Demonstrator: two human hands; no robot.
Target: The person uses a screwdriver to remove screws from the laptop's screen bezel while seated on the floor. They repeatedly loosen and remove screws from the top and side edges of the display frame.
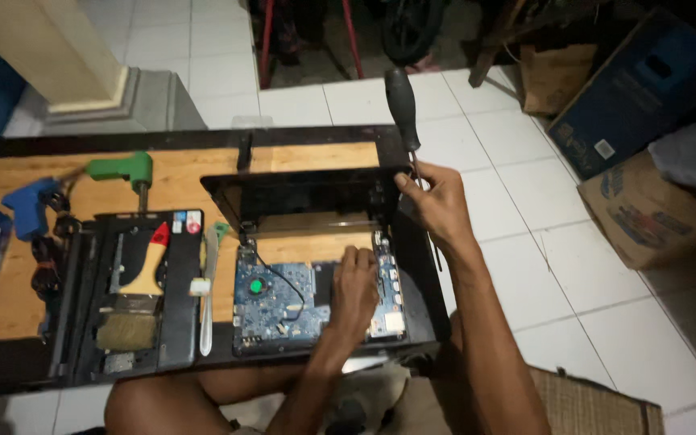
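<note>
- blue circuit board (271, 302) lies exposed in the opened laptop base (420, 274), flat on the wooden surface (300, 157) right in front of the seated person, so every part sits within easy reach.
- left hand (354, 290) rests palm down on the board's right half, fingers together and pressing rather than gripping anything; it seems placed there to steady the base.
- right hand (437, 201) is clamped around the metal shaft of a screwdriver (403, 105), whose black handle sticks up and away from the person; the tip is hidden behind the fingers, near the right hinge corner of the screen lid (308, 197).
- that lid stands tilted back behind the board, apparently joined to the base at the hinges.
- a detached black cover panel (134, 294) lies just left of the base and serves as a tray: a flat paintbrush (134, 302) with a wooden handle rests on it.
- a slim silver tool (207, 290) lies between panel and base.
- a green-handled tool (122, 171) and a blue one (30, 205) sit further left, set aside.
- cardboard boxes (646, 201) stand on the tiled floor (525, 242) to the right.
</note>
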